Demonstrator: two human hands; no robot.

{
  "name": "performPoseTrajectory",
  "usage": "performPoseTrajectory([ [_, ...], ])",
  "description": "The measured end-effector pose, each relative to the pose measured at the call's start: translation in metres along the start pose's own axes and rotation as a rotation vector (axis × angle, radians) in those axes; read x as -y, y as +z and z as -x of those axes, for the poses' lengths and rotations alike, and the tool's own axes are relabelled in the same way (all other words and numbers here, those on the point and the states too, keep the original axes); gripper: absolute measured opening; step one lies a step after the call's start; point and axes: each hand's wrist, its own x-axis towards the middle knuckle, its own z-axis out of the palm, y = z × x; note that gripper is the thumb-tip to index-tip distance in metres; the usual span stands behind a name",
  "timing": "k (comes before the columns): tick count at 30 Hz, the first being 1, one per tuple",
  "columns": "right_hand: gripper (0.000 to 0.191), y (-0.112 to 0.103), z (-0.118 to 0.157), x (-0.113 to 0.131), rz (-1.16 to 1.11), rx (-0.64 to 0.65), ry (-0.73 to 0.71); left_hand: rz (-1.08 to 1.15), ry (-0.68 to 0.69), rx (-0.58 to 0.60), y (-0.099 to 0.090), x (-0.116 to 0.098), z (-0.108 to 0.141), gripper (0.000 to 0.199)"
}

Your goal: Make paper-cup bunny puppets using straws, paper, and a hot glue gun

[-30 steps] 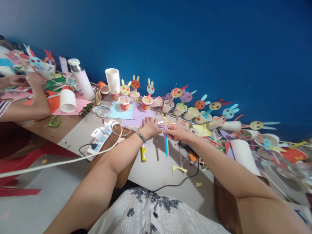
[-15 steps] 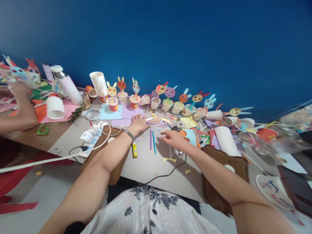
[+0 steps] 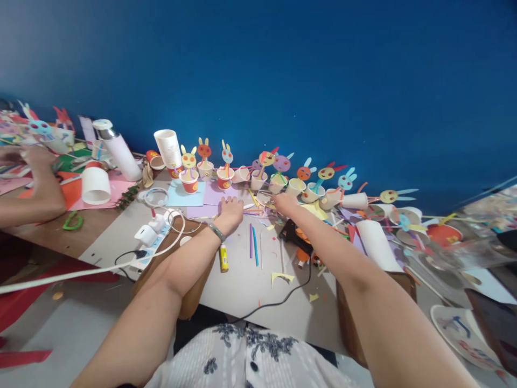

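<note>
My left hand [image 3: 230,213] lies on the purple paper [image 3: 218,195], fingers slightly bent and apart, with nothing visible in it. Thin coloured strips stick out beside its fingertips. My right hand [image 3: 286,205] reaches into the paper scraps below the cup row. Its fingers are bunched, and what they pinch is hidden. A black glue gun [image 3: 291,233] lies under my right wrist. Between my arms are a purple strip [image 3: 251,241], a blue strip [image 3: 256,247] and a yellow tube [image 3: 224,258]. Rabbit-faced paper cups, such as a red one [image 3: 189,182], line the wall.
A power strip [image 3: 151,245] with white plugs and cables is at left, near a white thermos [image 3: 121,156] and a cup stack [image 3: 167,146]. Another person's arm [image 3: 38,188] works at far left. A black cable [image 3: 278,303] crosses the front. A white cup [image 3: 377,245] lies at right.
My right hand has moved forward from above the glue gun into the scraps, uncovering the glue gun. My left hand's fingers have bent a little. The view has shifted slightly.
</note>
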Motion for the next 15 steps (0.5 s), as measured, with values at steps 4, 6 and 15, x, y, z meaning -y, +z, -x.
performPoseTrajectory([
  [4,0.025,0.000,-0.013,-0.001,0.008,0.006,-0.025,0.004,-0.008,0.004,0.000,0.001,-0.001,0.046],
  [6,0.017,-0.003,-0.014,-0.001,-0.026,-0.017,-0.046,0.006,-0.018,0.011,-0.001,0.001,-0.001,0.047],
  [15,0.012,-0.023,0.014,-0.015,-0.451,-0.089,-0.196,0.025,-0.027,0.005,0.000,0.003,0.001,0.047],
])
